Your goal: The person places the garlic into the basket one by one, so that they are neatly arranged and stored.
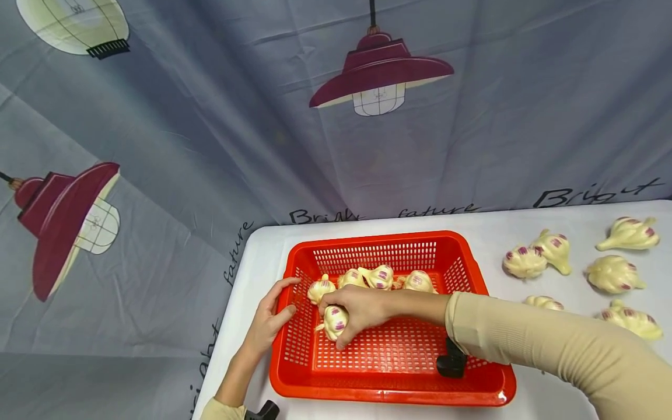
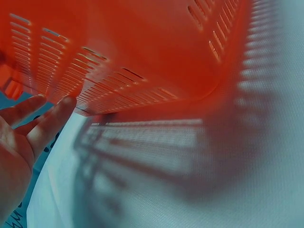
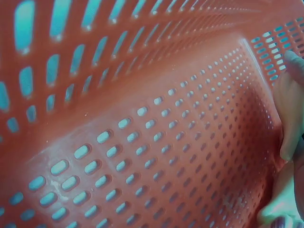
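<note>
A red slotted basket (image 1: 462, 373) stands on the white table (image 1: 530, 227). Inside it, my right hand (image 1: 357, 309) curls over a cream garlic bulb with purple marks (image 1: 335, 321) on the basket floor (image 3: 156, 142). Several more garlic bulbs (image 1: 380, 277) lie along the basket's far side. My left hand (image 1: 268, 321) rests with straight fingers against the basket's left wall (image 2: 123, 71), thumb on the rim. In the right wrist view, fingers (image 3: 289, 114) and a bit of bulb show at the right edge.
Several loose garlic bulbs (image 1: 614, 274) lie on the table right of the basket. A grey cloth backdrop printed with lamps (image 1: 380, 70) hangs behind and to the left. A black wrist-camera mount (image 1: 451, 359) sits under my right forearm.
</note>
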`<action>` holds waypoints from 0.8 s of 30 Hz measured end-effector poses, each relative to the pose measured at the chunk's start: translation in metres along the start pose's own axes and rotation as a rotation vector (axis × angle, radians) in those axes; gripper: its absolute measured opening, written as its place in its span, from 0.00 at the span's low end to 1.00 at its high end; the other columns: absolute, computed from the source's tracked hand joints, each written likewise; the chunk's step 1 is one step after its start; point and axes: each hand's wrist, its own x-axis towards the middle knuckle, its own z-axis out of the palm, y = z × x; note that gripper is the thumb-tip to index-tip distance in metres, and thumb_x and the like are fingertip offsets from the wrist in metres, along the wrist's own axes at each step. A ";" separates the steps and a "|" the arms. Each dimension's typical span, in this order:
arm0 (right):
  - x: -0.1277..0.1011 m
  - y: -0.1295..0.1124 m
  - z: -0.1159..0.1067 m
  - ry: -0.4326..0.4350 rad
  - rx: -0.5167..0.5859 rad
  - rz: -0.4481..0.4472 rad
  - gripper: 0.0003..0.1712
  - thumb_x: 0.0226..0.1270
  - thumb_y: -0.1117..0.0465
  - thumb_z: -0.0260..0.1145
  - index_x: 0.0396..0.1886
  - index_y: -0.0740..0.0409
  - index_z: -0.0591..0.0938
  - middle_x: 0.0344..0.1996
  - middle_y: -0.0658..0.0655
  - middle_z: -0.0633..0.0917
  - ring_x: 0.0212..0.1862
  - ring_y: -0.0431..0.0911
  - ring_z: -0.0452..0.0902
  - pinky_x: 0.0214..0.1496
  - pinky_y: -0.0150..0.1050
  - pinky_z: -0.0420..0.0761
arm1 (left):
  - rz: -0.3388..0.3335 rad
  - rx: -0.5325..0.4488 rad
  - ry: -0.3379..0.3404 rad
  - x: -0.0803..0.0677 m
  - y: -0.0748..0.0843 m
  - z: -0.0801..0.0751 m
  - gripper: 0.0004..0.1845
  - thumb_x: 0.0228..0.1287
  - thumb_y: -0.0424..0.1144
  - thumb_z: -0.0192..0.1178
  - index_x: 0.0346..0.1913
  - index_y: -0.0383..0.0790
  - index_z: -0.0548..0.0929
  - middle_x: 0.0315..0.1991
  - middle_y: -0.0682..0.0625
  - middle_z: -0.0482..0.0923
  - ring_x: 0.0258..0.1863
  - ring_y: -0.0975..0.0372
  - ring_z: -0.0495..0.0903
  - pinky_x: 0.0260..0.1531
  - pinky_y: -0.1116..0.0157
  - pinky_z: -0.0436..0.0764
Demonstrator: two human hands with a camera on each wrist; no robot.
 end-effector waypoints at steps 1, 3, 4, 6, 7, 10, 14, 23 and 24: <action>0.001 0.001 0.000 0.005 -0.006 -0.007 0.32 0.46 0.54 0.85 0.51 0.52 0.80 0.37 0.39 0.80 0.38 0.34 0.76 0.40 0.30 0.80 | 0.001 0.000 0.000 0.000 0.001 0.000 0.29 0.62 0.22 0.50 0.68 0.39 0.71 0.66 0.35 0.67 0.55 0.42 0.74 0.47 0.59 0.84; 0.002 0.002 0.002 0.017 -0.023 -0.029 0.33 0.46 0.54 0.85 0.51 0.54 0.80 0.37 0.39 0.80 0.38 0.34 0.76 0.41 0.29 0.80 | 0.007 0.000 -0.003 0.001 0.002 0.000 0.29 0.62 0.23 0.49 0.68 0.38 0.71 0.66 0.34 0.67 0.55 0.41 0.74 0.46 0.58 0.84; 0.002 0.003 0.002 0.024 -0.032 -0.044 0.33 0.46 0.54 0.85 0.52 0.54 0.80 0.38 0.39 0.80 0.39 0.34 0.76 0.43 0.29 0.80 | 0.010 0.000 -0.005 0.001 0.002 -0.001 0.29 0.62 0.23 0.49 0.68 0.38 0.70 0.65 0.34 0.67 0.54 0.41 0.75 0.45 0.58 0.84; 0.004 0.004 0.005 0.031 -0.067 -0.082 0.34 0.46 0.54 0.85 0.52 0.55 0.80 0.40 0.40 0.80 0.41 0.34 0.76 0.45 0.28 0.79 | 0.015 -0.005 -0.010 0.002 0.003 -0.002 0.29 0.62 0.22 0.49 0.68 0.38 0.70 0.65 0.33 0.68 0.53 0.40 0.75 0.44 0.57 0.85; 0.005 0.005 0.007 0.034 -0.093 -0.104 0.34 0.47 0.53 0.85 0.53 0.56 0.79 0.41 0.40 0.81 0.42 0.34 0.76 0.47 0.28 0.78 | 0.016 -0.006 -0.013 0.002 0.004 -0.002 0.29 0.62 0.22 0.49 0.68 0.37 0.70 0.64 0.33 0.68 0.53 0.40 0.75 0.44 0.57 0.85; 0.007 0.007 0.012 0.025 -0.178 -0.147 0.35 0.48 0.51 0.84 0.54 0.56 0.78 0.44 0.42 0.80 0.45 0.33 0.76 0.50 0.27 0.77 | 0.019 -0.008 -0.017 0.002 0.004 -0.003 0.29 0.62 0.22 0.49 0.68 0.37 0.70 0.64 0.33 0.68 0.53 0.40 0.75 0.43 0.57 0.85; 0.010 0.008 0.020 0.002 -0.240 -0.157 0.35 0.51 0.48 0.82 0.54 0.55 0.75 0.44 0.42 0.78 0.45 0.32 0.74 0.50 0.26 0.75 | 0.021 -0.013 -0.022 0.001 0.003 -0.004 0.29 0.63 0.22 0.49 0.68 0.36 0.70 0.65 0.33 0.68 0.54 0.41 0.75 0.44 0.57 0.85; 0.016 0.011 0.030 0.018 -0.271 -0.162 0.35 0.53 0.45 0.80 0.54 0.53 0.73 0.41 0.41 0.76 0.41 0.32 0.74 0.46 0.24 0.75 | 0.057 -0.013 -0.027 0.001 0.001 -0.002 0.29 0.61 0.21 0.50 0.68 0.33 0.69 0.65 0.33 0.68 0.55 0.44 0.74 0.47 0.59 0.83; 0.016 0.011 0.031 0.020 -0.273 -0.161 0.35 0.53 0.45 0.80 0.54 0.53 0.73 0.41 0.41 0.76 0.42 0.32 0.74 0.47 0.24 0.75 | 0.059 -0.013 -0.027 0.001 0.001 -0.002 0.29 0.61 0.21 0.50 0.68 0.33 0.69 0.65 0.33 0.68 0.55 0.44 0.74 0.47 0.59 0.84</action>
